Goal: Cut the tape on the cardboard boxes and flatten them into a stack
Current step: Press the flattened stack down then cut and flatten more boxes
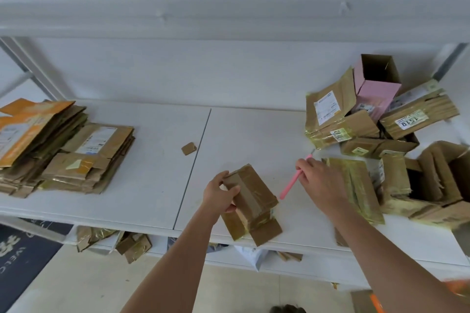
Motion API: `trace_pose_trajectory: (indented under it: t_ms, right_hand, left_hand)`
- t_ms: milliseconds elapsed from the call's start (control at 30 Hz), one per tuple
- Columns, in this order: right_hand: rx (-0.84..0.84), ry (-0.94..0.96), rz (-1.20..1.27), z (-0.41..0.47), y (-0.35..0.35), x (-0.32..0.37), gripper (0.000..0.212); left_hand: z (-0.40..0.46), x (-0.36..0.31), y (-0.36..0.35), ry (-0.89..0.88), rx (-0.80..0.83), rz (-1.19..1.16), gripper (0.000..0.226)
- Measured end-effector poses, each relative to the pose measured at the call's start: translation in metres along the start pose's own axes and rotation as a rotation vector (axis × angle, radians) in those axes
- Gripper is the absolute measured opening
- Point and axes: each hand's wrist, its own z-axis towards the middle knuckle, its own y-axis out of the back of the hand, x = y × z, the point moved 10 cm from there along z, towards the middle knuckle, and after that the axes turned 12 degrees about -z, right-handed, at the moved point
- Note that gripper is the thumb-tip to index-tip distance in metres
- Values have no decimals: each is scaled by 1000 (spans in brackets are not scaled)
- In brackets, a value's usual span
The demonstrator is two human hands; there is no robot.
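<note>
Fingers (230, 189) of the left hand (218, 195) curl around 1 small taped box (250, 201) at the table's (152, 160) near edge; the right hand (319, 180) pinches a pink cutter (291, 184) just beside it. Steady the box, then slice along its tape seam, blade away from the holding fingers.

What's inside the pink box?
The pink box stands open on the box pile. Only dark brown cardboard walls show inside; its bottom is in shadow, so any contents stay hidden.
</note>
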Motion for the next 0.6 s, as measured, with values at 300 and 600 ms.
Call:
trace_pose_trajectory:
  t_ms: [300,600]
  right_hand:
    - [-68,-324,815,13,16,5,9]
    - [212,-631,1653,20,-3,61,17]
  left_hand:
    - [-5,-1,1,2,-29,-20,51]
    - [-7,-2,2,15,-48,39,52]
